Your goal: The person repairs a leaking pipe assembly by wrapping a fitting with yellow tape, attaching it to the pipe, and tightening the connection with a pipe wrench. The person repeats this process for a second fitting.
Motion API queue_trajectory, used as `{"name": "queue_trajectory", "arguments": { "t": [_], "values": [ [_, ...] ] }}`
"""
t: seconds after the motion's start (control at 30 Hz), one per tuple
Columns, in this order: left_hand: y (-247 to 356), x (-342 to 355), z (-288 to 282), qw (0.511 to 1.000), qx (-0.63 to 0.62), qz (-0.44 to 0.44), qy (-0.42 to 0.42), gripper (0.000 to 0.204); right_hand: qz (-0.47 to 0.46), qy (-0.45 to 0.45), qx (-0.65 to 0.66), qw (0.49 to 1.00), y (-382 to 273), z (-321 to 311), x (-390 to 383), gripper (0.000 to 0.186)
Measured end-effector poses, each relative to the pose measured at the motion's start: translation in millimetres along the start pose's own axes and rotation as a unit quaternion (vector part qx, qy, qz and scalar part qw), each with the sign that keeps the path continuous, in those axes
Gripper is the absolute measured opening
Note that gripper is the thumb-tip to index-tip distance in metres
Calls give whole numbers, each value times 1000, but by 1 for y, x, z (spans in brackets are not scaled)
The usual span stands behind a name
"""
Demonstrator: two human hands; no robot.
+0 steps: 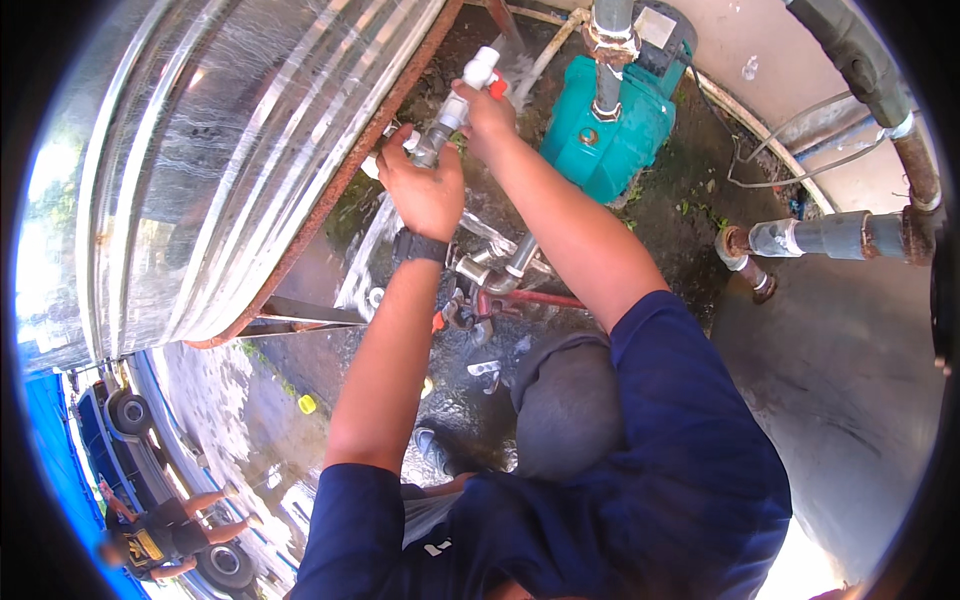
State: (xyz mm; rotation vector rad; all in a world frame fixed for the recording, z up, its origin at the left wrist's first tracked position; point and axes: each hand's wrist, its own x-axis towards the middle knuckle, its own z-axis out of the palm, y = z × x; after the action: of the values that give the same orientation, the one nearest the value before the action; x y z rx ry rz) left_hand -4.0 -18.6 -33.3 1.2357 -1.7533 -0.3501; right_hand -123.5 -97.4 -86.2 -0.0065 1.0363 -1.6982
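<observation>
Both hands work at the pipe fitting (445,118) near twelve o'clock. Left hand (425,190), with a dark watch (420,246) on its wrist, is closed around the lower end of the fitting, fingers wrapped over the grey metal. Right hand (487,118) grips the upper end, beside a white valve (480,68) with a red handle (497,84). The fitting's long axis runs on a slant from about seven o'clock up to one o'clock, its white end pointing up toward the one o'clock side. Water sprays and runs down around it.

One large stainless steel tank (220,150) fills the nine to eleven o'clock area, resting on a rusty rim; whether it holds anything cannot be told. One teal water pump (605,130) stands at one o'clock, with one upright grey pipe (608,60) rising out of it. One thick horizontal pipe (830,237) with a rusty flange lies at three o'clock, and another dark pipe (870,75) slants down at two o'clock. Below the hands, near the centre, a cluster of metal elbow joints (500,275) sits on the wet concrete floor (830,400), with one red-handled pipe wrench (500,300) lying just beside it. One small yellow cap (307,404) lies on the ground at eight o'clock. Another person (165,535) sits far off at seven o'clock.
</observation>
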Motion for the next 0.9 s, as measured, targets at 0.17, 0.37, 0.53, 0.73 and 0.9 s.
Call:
{"name": "queue_trajectory", "arguments": {
  "t": [0.17,0.37,0.53,0.73,0.9],
  "values": [
    [-20,-7,7,989,110,-97,21,68,73,5,65,995,5,2,10,32],
    [-16,-20,1,978,204,9,34,66,100,-1,61,993,12,-1,8,32],
    [-19,-15,2,973,220,-68,19,65,97,-13,6,995,12,-2,8,29],
    [-21,-16,0,968,249,-17,-7,63,100,-36,-29,994,7,-3,6,29],
    [-19,-3,-2,961,242,127,-41,58,78,-19,-54,995,5,-6,-1,32]
  ]
}}
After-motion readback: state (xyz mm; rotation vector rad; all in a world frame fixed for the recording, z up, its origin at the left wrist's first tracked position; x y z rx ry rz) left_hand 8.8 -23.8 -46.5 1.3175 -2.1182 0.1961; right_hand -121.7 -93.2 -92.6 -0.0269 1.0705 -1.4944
